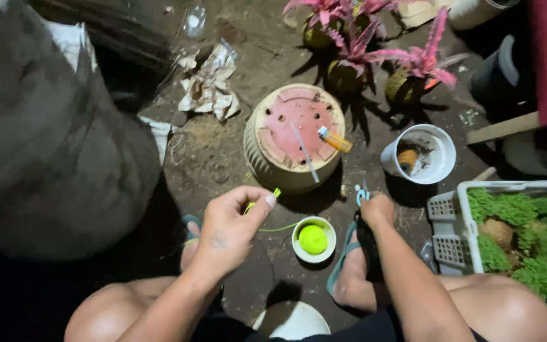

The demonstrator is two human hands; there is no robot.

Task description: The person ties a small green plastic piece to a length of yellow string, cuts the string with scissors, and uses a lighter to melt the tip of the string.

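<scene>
My left hand (232, 225) pinches a strand of neon green string (276, 192) between thumb and fingers; the string runs down to a green spool (313, 239) sitting in a small white cup (298, 248) on the dirt between my feet. My right hand (377, 209) is closed around small blue-handled scissors (362, 193), just past my right foot. Ahead stands an upturned tan pot (267, 155) with a reddish base, with a thin stick (303, 151) and an orange lighter (335, 139) lying on top.
A white bucket (441, 168) lies at the right. A white crate (451, 218) holds green moss at the right edge. Pink-leaved plants (362, 44) in moss balls stand behind. Crumpled paper (210, 82) lies at the back left, beside a big grey sack (45, 145).
</scene>
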